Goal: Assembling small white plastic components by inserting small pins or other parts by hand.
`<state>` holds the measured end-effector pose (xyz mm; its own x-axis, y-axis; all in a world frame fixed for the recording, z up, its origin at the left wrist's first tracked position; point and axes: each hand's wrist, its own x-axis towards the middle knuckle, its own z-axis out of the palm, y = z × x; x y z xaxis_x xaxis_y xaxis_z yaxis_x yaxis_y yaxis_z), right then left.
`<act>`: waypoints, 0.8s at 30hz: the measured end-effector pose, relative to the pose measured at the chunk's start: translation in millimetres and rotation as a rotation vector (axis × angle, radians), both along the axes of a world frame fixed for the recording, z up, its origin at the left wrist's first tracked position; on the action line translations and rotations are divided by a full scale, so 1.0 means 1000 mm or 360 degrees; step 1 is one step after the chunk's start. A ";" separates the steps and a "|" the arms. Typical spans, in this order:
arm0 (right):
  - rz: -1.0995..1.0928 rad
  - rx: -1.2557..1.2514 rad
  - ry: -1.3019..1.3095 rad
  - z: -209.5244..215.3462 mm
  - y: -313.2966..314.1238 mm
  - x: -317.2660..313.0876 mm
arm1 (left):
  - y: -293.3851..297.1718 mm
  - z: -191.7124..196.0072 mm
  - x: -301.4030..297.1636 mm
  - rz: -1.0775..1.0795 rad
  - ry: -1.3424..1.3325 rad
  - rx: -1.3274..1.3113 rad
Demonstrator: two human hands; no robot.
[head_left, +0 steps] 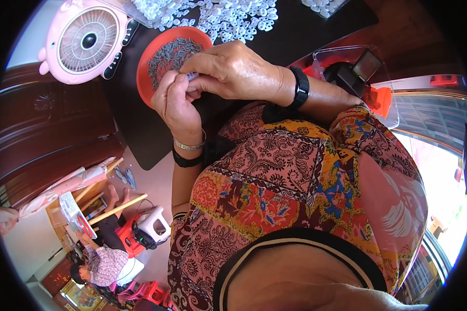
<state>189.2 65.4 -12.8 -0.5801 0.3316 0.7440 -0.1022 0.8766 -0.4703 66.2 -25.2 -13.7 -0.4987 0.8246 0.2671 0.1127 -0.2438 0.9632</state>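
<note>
My left hand [177,103] and my right hand [231,70] meet at the fingertips over the near rim of a round orange-red bowl [144,72]. Between their pinched fingers shows a small white plastic piece [192,75], mostly covered by the fingers. In the bowl lie many small grey metal pieces [166,56], slim like screws or nails; which they are I cannot tell. Beyond the bowl, a loose heap of small white plastic clips [233,18] with holes spreads over the dark table [296,31].
A pink fan [88,41] stands left of the bowl. At the right is a clear plastic box [392,103] with a black device [347,75] and something orange in it. Another bag of white clips [324,6] lies far right. A person [106,264] sits at lower left.
</note>
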 end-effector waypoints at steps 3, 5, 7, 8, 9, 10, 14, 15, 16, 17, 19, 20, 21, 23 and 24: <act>0.0011 0.0011 -0.0008 -0.002 0.000 -0.001 | -0.001 -0.003 -0.001 -0.0012 -0.0028 -0.0020; 0.0025 0.0016 -0.0010 -0.002 0.000 -0.001 | -0.001 -0.004 -0.001 -0.0010 -0.0036 -0.0031; 0.0021 0.0011 -0.0014 -0.003 0.000 -0.001 | -0.001 -0.004 0.000 0.0000 -0.0022 -0.0017; 0.0014 0.0005 -0.0015 -0.004 0.000 -0.001 | -0.001 -0.003 0.001 -0.0002 -0.0024 -0.0015; 0.0012 0.0006 -0.0017 -0.004 0.000 -0.001 | -0.002 0.000 0.003 0.0026 0.0025 0.0003; 0.0042 -0.0032 0.0022 -0.004 0.000 -0.001 | -0.003 0.001 0.004 0.0058 0.0074 0.0022; 0.0157 -0.0174 0.0112 -0.002 0.005 -0.003 | -0.001 -0.001 0.005 0.0081 0.0047 0.0167; 0.0160 -0.0172 0.0110 0.000 0.006 -0.004 | -0.001 0.000 0.006 0.0075 -0.0033 0.0146; 0.0155 -0.0118 0.0110 0.001 0.007 -0.003 | -0.001 0.000 0.007 0.0068 -0.0113 0.0124; 0.0150 -0.0064 0.0110 0.002 0.008 -0.002 | -0.001 0.000 0.005 0.0069 -0.0114 0.0126; 0.0117 0.0017 0.0073 0.003 0.010 -0.001 | -0.001 -0.002 0.000 -0.0134 -0.0171 0.0039; 0.0082 0.0097 0.0037 0.003 0.011 0.000 | -0.002 -0.002 -0.002 -0.0133 -0.0172 0.0037; 0.0084 0.0096 0.0036 0.004 0.010 0.000 | -0.003 -0.002 -0.003 -0.0144 -0.0157 -0.0003; 0.0157 -0.0038 0.0003 0.009 0.008 0.001 | -0.003 -0.002 -0.003 -0.0148 -0.0143 -0.0038; 0.0162 -0.0037 0.0002 0.009 0.007 0.001 | -0.003 -0.002 -0.002 -0.0104 -0.0200 0.0074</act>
<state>190.6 72.2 -4.0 -0.6109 0.2878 0.7375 -0.1909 0.8505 -0.4901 64.3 -28.6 -15.3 -0.4762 0.8447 0.2446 -0.0258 -0.2914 0.9562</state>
